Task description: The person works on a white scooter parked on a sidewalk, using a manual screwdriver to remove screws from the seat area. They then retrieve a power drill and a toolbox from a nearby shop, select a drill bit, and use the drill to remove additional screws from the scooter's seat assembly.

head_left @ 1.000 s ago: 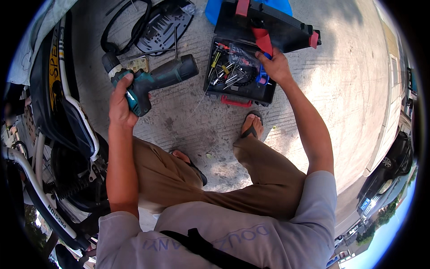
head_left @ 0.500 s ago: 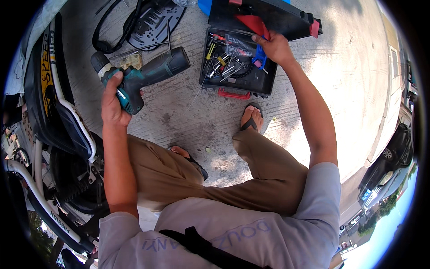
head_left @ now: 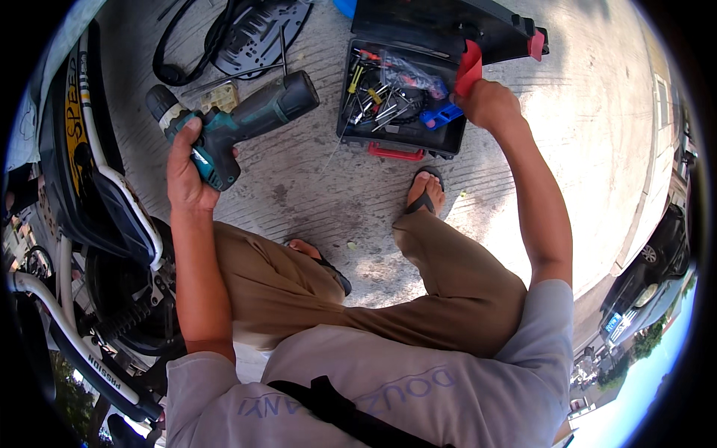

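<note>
My left hand (head_left: 191, 175) is wrapped round the body of a teal and black cordless drill (head_left: 231, 127), its chuck pointing up and left. Over the right side of an open black toolbox (head_left: 455, 143) is my right hand (head_left: 489, 104), fingers closed on a flat red piece (head_left: 468, 69) that sticks up from the grip. A blue object (head_left: 441, 116) lies right by those fingertips; whether they touch it I cannot tell. Inside the box are several loose metal bits and sockets (head_left: 385, 112), a yellow-handled screwdriver (head_left: 355, 78) and a clear plastic bag (head_left: 409, 73).
The toolbox lid (head_left: 433, 26) stands raised at the far side, and a red carry handle (head_left: 396, 151) faces me. Beyond the drill lie a small yellowish box (head_left: 220, 97), a perforated black plate (head_left: 258, 37) and a black strap (head_left: 170, 73). A motorbike (head_left: 112, 201) stands close on my left.
My right hand has shifted right and down a little. The red piece has swung from pointing left to upright, and the blue object now lies lower beside the fingers. The left hand keeps the drill.
</note>
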`<control>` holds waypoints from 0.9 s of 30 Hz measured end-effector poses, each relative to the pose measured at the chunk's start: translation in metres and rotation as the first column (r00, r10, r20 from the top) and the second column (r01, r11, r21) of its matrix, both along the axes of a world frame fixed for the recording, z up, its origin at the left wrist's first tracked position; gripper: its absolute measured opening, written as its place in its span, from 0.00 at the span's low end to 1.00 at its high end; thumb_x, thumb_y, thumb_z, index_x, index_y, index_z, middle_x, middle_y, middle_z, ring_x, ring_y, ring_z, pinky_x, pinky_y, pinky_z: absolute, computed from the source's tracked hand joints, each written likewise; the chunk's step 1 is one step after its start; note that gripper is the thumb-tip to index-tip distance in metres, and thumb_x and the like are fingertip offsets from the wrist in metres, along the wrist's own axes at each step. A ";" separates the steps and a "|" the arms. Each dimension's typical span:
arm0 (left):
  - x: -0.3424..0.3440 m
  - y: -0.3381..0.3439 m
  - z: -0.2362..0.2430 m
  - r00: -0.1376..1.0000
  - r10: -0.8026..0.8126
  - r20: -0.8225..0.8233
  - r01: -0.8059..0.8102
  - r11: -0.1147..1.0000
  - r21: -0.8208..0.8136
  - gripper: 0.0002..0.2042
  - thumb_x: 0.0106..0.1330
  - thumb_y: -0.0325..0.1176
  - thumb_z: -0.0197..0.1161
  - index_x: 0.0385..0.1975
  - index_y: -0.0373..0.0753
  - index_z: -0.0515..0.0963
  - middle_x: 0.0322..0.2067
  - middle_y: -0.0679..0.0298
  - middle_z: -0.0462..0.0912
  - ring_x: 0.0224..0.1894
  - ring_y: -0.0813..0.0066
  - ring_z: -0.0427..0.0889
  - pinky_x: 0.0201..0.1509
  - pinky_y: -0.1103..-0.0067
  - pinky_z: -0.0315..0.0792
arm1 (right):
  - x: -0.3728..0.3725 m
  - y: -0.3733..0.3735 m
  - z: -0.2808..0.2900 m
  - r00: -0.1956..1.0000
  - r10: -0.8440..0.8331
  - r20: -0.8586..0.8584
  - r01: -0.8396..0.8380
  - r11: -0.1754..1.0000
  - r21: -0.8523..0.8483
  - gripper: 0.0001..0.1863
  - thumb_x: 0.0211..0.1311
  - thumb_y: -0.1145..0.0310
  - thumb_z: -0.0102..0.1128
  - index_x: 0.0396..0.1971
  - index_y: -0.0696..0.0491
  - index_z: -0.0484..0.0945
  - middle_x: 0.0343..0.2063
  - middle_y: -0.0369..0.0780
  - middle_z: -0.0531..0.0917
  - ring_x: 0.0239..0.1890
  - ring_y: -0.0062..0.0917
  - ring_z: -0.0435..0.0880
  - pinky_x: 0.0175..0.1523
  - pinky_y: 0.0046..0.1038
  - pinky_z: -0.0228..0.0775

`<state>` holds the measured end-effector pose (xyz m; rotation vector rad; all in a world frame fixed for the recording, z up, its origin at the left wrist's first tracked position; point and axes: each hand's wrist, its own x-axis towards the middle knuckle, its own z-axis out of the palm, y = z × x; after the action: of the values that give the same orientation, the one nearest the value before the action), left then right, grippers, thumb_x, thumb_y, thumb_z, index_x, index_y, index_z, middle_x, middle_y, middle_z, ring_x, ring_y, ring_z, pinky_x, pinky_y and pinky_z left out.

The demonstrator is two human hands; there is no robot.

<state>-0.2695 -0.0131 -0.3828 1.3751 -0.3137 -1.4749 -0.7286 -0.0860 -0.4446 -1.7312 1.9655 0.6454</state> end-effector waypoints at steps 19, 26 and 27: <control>0.008 0.002 -0.003 1.000 0.003 0.011 -0.003 1.000 0.004 0.13 0.72 0.38 0.66 0.49 0.40 0.76 0.39 0.59 0.87 0.33 0.66 0.88 0.31 0.69 0.86 | 0.105 -0.017 -0.097 0.889 0.353 0.292 -0.283 0.924 -0.257 0.31 0.63 0.66 0.62 0.66 0.60 0.70 0.67 0.52 0.73 0.69 0.50 0.71 0.75 0.47 0.61; 0.004 0.004 -0.003 0.999 0.010 0.031 -0.009 1.000 -0.016 0.13 0.72 0.37 0.66 0.51 0.40 0.76 0.40 0.60 0.86 0.35 0.67 0.88 0.31 0.69 0.85 | 0.071 -0.010 -0.083 0.840 0.393 0.373 -0.364 0.919 -0.148 0.24 0.60 0.71 0.60 0.58 0.57 0.78 0.58 0.51 0.80 0.63 0.48 0.78 0.70 0.44 0.68; 0.002 0.003 -0.002 0.999 0.021 0.036 -0.020 1.000 -0.016 0.14 0.72 0.37 0.66 0.51 0.40 0.76 0.40 0.60 0.86 0.35 0.67 0.88 0.31 0.68 0.85 | 0.066 -0.005 -0.079 0.835 0.415 0.360 -0.380 0.910 -0.169 0.22 0.60 0.72 0.60 0.56 0.56 0.79 0.55 0.51 0.81 0.61 0.48 0.80 0.68 0.44 0.70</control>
<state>-0.2674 -0.0102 -0.3846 1.3903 -0.3320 -1.4292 -0.6624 -0.0910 -0.5241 -2.1581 1.3898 0.3036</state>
